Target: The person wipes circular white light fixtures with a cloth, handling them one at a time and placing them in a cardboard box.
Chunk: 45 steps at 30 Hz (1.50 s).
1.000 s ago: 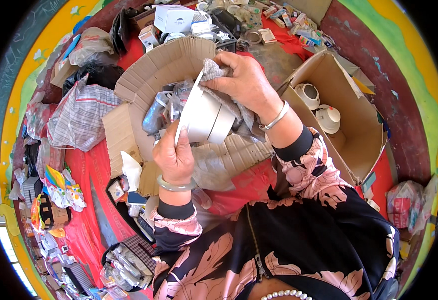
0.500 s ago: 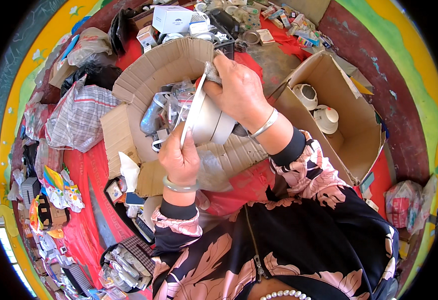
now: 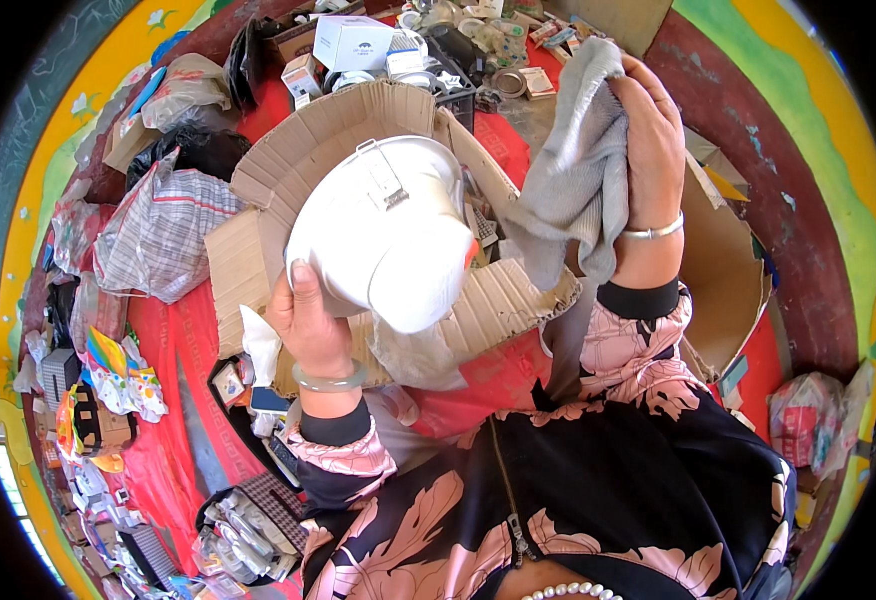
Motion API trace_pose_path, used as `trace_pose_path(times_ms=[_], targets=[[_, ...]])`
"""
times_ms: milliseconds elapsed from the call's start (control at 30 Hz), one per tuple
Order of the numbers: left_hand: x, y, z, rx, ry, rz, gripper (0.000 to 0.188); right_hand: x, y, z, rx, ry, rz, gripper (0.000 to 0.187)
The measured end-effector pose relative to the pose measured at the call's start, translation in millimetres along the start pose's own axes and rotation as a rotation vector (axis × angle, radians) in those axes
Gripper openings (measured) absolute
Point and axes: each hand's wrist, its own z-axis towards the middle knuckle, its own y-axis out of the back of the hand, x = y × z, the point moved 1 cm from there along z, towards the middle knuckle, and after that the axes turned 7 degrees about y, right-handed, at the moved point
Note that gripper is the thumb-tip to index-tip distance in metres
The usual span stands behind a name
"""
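My left hand grips the rim of a white recessed downlight, a round cup-shaped housing with a wire spring clip on its side. The housing is tilted, its back toward me, above an open cardboard box. My right hand is closed on a grey knitted cloth, raised to the right and apart from the downlight. The cloth hangs down in folds. Most of what lies in the box is hidden behind the downlight.
A second cardboard box stands at the right, partly behind my right arm. Left are a checked bag and a black plastic bag. A white carton and assorted small goods lie at the back. A basket of packets sits lower left.
The downlight has turned from edge-on to showing its back and clip. My right hand has moved away from its rim to the right with the cloth, now covering the second box's contents.
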Motion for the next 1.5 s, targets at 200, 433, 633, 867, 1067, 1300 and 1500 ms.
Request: trace_pose_path(times_ms=[200,433,633,867,1067,1300,1500], targets=[[-17.9,-5.1,-3.7,0.125,0.075,-0.098,0.045,-34.9,13.0,15.4,0.052,-0.058,-0.093,0.025],[-21.3,-1.4,-11.4,0.092,0.047,-0.115,0.034,-28.5,-5.7,3.8,0.064,-0.184,-0.037,0.024],[-16.9,-0.2,0.2,0.056,0.155,0.123,0.025,1.2,-29.7,-30.4,0.267,0.274,-0.299,0.025],[-15.0,-20.3,-10.1,0.029,-0.042,0.484,0.025,-44.1,-82.7,-81.4,0.587,0.886,-0.920,0.018],[-0.5,-12.6,-7.3,0.033,-0.144,0.515,0.025,-42.2,-87.1,-86.6,0.686,0.786,-0.641,0.010],[0.7,-6.8,-0.3,0.039,0.119,0.281,0.031,-14.9,-41.1,-38.2,0.385,-0.158,0.237,0.024],[8.4,-2.8,8.3,0.004,0.276,-0.043,0.031,-20.7,-1.0,-3.9,0.282,0.091,-0.241,0.026]])
